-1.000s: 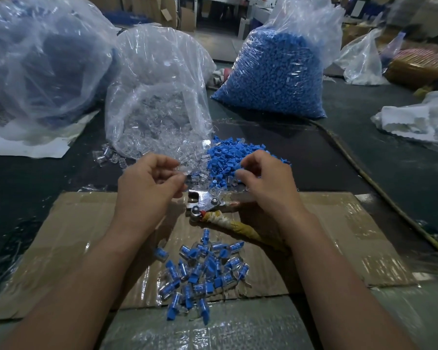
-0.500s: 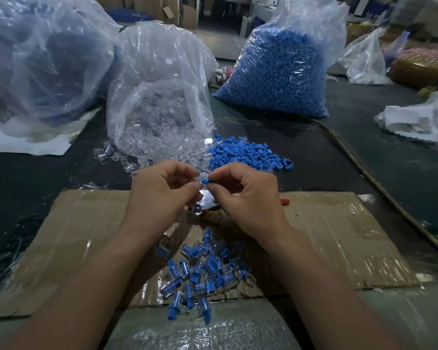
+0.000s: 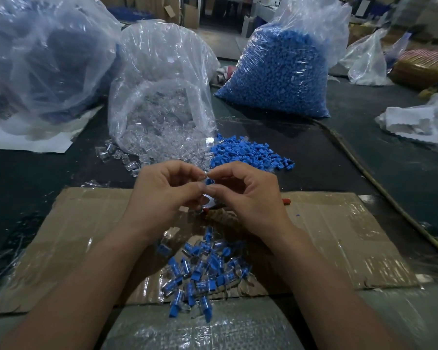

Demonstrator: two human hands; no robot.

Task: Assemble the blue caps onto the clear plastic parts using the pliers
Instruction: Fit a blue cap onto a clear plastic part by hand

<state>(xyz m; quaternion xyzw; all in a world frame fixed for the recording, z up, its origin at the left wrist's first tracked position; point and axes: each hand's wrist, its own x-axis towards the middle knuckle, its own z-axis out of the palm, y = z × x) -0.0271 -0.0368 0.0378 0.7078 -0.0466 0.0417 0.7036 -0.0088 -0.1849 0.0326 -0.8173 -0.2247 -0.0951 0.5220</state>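
My left hand (image 3: 166,192) pinches a small clear plastic part (image 3: 204,176) between thumb and fingers. My right hand (image 3: 248,195) meets it fingertip to fingertip and pinches a blue cap (image 3: 209,182) against that part. Both hands hover above the cardboard sheet (image 3: 326,236). The pliers (image 3: 213,210) lie on the cardboard under my hands, mostly hidden, with a red handle tip (image 3: 286,201) showing at the right. A pile of assembled pieces (image 3: 200,274) lies near me. Loose blue caps (image 3: 248,154) and spilled clear parts (image 3: 127,157) sit beyond my hands.
An open bag of clear parts (image 3: 162,97) lies on the dark table straight ahead. A full bag of blue caps (image 3: 281,72) stands behind it to the right. A large bag (image 3: 43,59) fills the left. White plastic (image 3: 420,120) lies at the right edge.
My right hand left the loose blue pile with a cap and came to my left hand. Both hands now press the cap and the clear part together, slightly closer to me.
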